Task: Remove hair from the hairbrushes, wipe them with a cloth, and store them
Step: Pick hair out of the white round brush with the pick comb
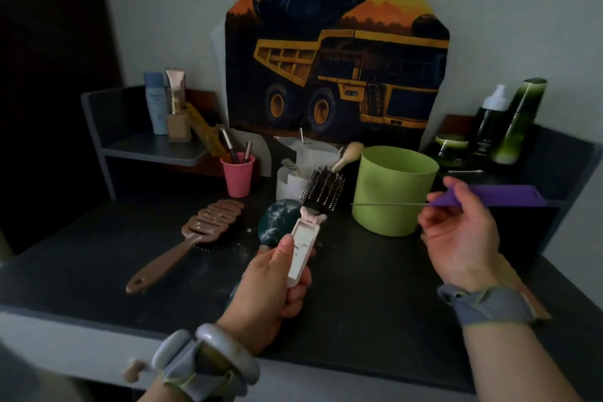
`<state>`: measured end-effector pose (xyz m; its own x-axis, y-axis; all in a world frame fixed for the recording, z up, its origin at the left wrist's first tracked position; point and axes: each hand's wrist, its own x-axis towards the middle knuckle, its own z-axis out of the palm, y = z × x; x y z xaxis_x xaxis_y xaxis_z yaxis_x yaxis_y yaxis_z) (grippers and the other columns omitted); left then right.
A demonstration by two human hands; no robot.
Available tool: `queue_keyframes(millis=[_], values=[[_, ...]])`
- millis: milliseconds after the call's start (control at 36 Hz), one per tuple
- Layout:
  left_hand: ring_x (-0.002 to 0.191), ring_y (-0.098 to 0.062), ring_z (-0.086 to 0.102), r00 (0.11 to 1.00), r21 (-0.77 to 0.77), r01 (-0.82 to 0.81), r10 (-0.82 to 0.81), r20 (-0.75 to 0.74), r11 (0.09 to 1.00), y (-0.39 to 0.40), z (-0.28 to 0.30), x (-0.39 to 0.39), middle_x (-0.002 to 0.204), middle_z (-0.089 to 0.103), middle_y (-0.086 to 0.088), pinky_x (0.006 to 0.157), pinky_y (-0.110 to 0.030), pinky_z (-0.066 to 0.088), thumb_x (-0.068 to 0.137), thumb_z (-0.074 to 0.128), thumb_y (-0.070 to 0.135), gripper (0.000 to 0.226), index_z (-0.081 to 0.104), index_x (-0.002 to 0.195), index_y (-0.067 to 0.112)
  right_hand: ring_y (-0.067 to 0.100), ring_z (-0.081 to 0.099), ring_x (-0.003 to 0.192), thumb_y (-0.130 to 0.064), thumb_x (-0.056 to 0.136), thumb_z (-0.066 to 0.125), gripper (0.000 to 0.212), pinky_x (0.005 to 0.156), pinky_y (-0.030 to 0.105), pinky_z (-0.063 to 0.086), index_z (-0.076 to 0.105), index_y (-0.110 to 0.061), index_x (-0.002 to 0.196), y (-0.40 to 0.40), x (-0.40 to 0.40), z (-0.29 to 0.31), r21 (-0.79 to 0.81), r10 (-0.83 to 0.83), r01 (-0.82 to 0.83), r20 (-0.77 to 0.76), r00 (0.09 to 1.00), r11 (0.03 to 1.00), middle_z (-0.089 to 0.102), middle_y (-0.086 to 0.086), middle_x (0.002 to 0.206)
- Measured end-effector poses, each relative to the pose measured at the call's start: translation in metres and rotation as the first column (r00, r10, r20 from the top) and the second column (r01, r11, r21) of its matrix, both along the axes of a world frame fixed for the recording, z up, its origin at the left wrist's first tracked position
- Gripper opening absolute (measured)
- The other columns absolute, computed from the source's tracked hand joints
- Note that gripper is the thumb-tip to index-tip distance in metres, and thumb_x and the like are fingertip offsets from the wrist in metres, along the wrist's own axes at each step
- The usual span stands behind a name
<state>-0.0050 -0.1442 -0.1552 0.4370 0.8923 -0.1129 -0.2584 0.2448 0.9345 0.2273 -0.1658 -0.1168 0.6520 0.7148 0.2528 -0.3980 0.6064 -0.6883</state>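
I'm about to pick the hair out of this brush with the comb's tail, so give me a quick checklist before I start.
1. Left hand grips the round brush by its handle: ok.
2. Right hand holds the purple tail comb: ok.
3. Metal tail points toward the bristles: ok, tip not yet touching.
4. Green bin right beside the brush to catch hair: ok.
5. Hair in the bristles: cannot tell.
6. Wiping cloth in sight: not ok.

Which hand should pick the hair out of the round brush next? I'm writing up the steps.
The right hand, probably. It pinches the purple tail comb, whose metal tip points at the black bristles of the round brush. The left hand grips that brush's handle.
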Motion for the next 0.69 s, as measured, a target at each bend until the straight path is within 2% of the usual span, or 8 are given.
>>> queue_keyframes(millis=[83, 194, 333, 500, 611, 694], values=[[0.038, -0.007, 0.032, 1.0, -0.003, 0.017, -0.017, -0.004, 1.0, 0.002, -0.004, -0.001, 0.053, 0.05, 0.0, 0.035, -0.018, 0.02, 0.1, 0.034, 0.037, 0.044, 0.057, 0.108, 0.0, 0.012, 0.057, 0.048, -0.016, 0.1, 0.041, 0.022, 0.05, 0.019, 0.046, 0.06, -0.014, 0.09, 0.002, -0.007, -0.003, 0.008, 0.007, -0.008, 0.097, 0.995, 1.0, 0.062, 0.001, 0.06], [0.038, -0.007, 0.033, 0.998, 0.014, 0.055, -0.055, -0.007, 0.998, 0.004, -0.007, -0.001, 0.053, 0.051, -0.001, 0.033, -0.018, 0.023, 0.099, 0.036, 0.039, 0.045, 0.054, 0.107, -0.001, 0.013, 0.062, 0.052, -0.015, 0.099, 0.042, 0.02, 0.052, 0.021, 0.05, 0.06, -0.014, 0.092, 0.001, -0.008, -0.005, 0.012, 0.023, -0.024, 0.131, 0.991, 1.0, 0.065, 0.002, 0.063], [0.042, -0.012, 0.031, 0.997, 0.097, 0.067, -0.063, -0.044, 0.993, 0.004, -0.012, -0.002, 0.065, 0.043, -0.015, 0.036, -0.019, 0.023, 0.094, 0.037, 0.049, 0.053, 0.057, 0.084, 0.001, 0.015, 0.066, 0.055, -0.016, 0.098, 0.044, 0.018, 0.055, 0.022, 0.054, 0.062, -0.015, 0.094, -0.001, -0.013, -0.007, 0.003, 0.074, -0.075, 0.119, 0.99, 0.997, 0.067, 0.004, 0.066], [0.044, -0.012, 0.033, 0.994, 0.115, 0.074, -0.065, -0.086, 0.991, 0.006, -0.013, -0.002, 0.067, 0.045, -0.015, 0.037, -0.021, 0.025, 0.096, 0.036, 0.05, 0.058, 0.057, 0.099, -0.004, 0.017, 0.069, 0.059, -0.015, 0.095, 0.048, 0.015, 0.058, 0.023, 0.056, 0.062, -0.014, 0.095, 0.001, -0.03, -0.007, -0.026, 0.132, -0.13, 0.111, 0.985, 0.991, 0.069, 0.006, 0.066], [0.044, -0.012, 0.034, 0.994, 0.121, 0.066, -0.055, -0.097, 0.99, 0.004, -0.012, -0.001, 0.067, 0.047, -0.014, 0.036, -0.021, 0.026, 0.097, 0.035, 0.047, 0.056, 0.056, 0.103, -0.005, 0.02, 0.071, 0.065, -0.019, 0.083, 0.056, 0.017, 0.062, 0.026, 0.058, 0.064, -0.013, 0.096, 0.001, -0.04, -0.005, -0.038, 0.192, -0.188, 0.126, 0.973, 0.981, 0.071, 0.008, 0.072], [0.045, -0.012, 0.034, 0.993, 0.113, 0.068, -0.056, -0.101, 0.991, 0.003, -0.009, -0.002, 0.069, 0.047, -0.015, 0.037, -0.021, 0.026, 0.098, 0.034, 0.046, 0.055, 0.055, 0.104, -0.004, 0.021, 0.072, 0.072, -0.019, 0.082, 0.056, 0.018, 0.066, 0.028, 0.059, 0.065, -0.013, 0.097, 0.001, -0.045, 0.003, -0.038, 0.233, -0.23, 0.126, 0.964, 0.972, 0.073, 0.01, 0.076]])
